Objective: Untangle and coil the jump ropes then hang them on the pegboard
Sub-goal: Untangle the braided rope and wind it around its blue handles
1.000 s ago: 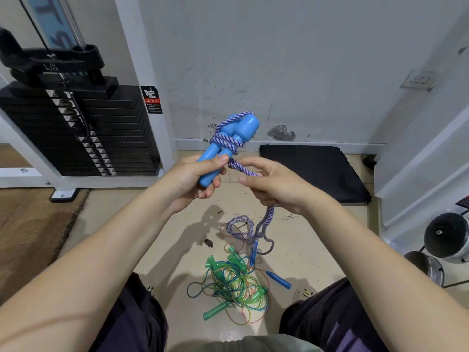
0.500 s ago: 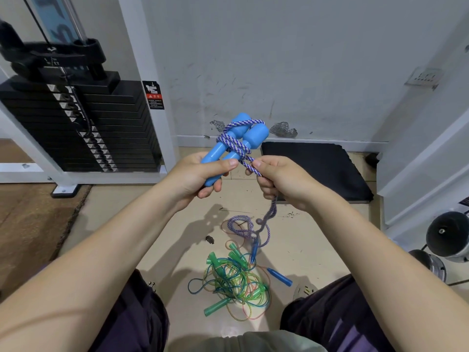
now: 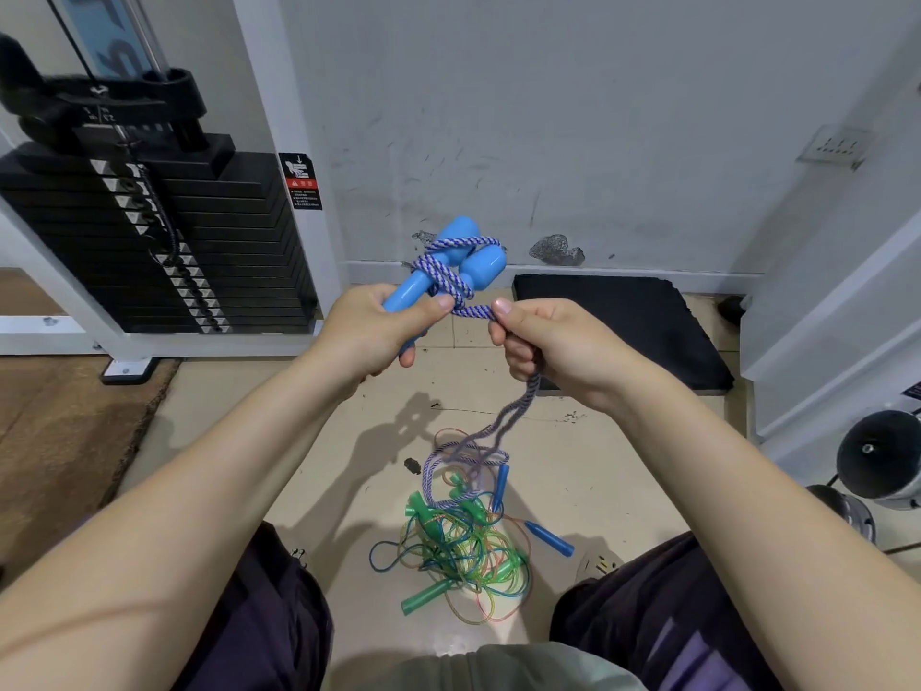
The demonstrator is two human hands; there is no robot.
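Observation:
My left hand (image 3: 376, 329) grips two light-blue jump-rope handles (image 3: 451, 269) held side by side and tilted up to the right. A purple-and-white braided rope (image 3: 451, 284) is wound around them. My right hand (image 3: 553, 344) pinches that rope just right of the handles; the slack runs down through my fist to loose loops (image 3: 466, 458) above the floor. On the floor between my knees lies a tangled pile of thin green and blue ropes (image 3: 456, 551) with green handles (image 3: 426, 595) and dark-blue handles (image 3: 548, 538).
A black weight stack (image 3: 149, 231) in a white frame stands at the left. A black mat (image 3: 623, 326) lies against the wall ahead. A dumbbell (image 3: 879, 458) sits at the right. Brown flooring (image 3: 55, 441) borders the tiles on the left.
My right hand has drawn the braided rope around the handles and come up close beside my left thumb. The hanging loops have risen off the floor.

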